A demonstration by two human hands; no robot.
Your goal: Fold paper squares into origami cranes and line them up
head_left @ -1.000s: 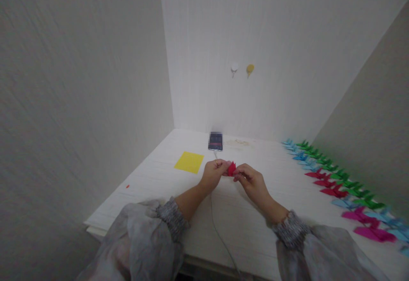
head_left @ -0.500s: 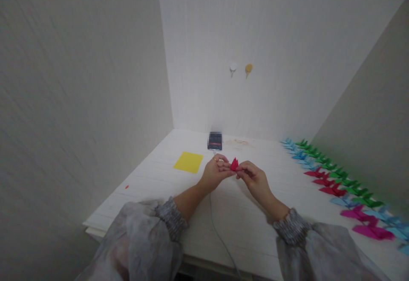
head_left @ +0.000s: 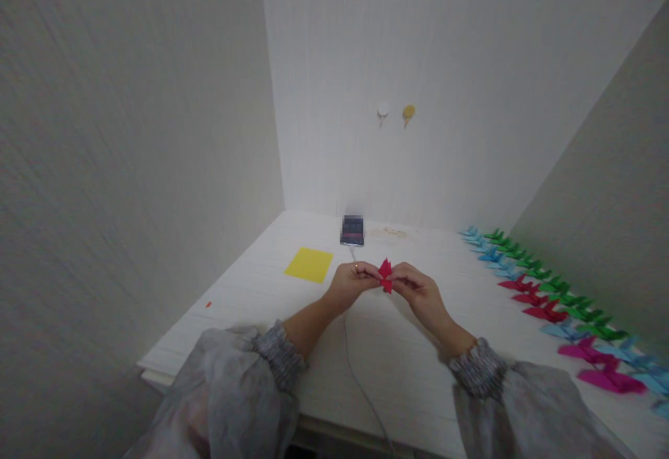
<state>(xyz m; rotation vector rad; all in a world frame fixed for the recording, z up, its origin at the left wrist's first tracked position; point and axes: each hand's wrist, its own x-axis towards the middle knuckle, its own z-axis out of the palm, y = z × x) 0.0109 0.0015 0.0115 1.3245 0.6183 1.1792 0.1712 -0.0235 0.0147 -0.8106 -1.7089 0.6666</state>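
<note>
A small red origami crane (head_left: 385, 270) is held above the table between my two hands, its pointed flaps spread above and below my fingertips. My left hand (head_left: 351, 285) pinches it from the left, fingers closed, with a ring on one finger. From the other side, my right hand (head_left: 418, 289) grips it between thumb and fingers. Parts of the folded paper are covered by the fingertips. To the left of my left hand lies a flat yellow paper square (head_left: 309, 265).
Rows of folded cranes in green (head_left: 569, 299), blue, red and magenta line the right side of the white table (head_left: 251, 292). A phone (head_left: 352, 230) leans at the back, its cable (head_left: 360, 382) running toward me. Two hooks (head_left: 408, 112) are on the wall.
The fingers of my left hand have closed in on the red crane. Its lower flaps now show beneath the fingertips, where before mainly the upper points were visible.
</note>
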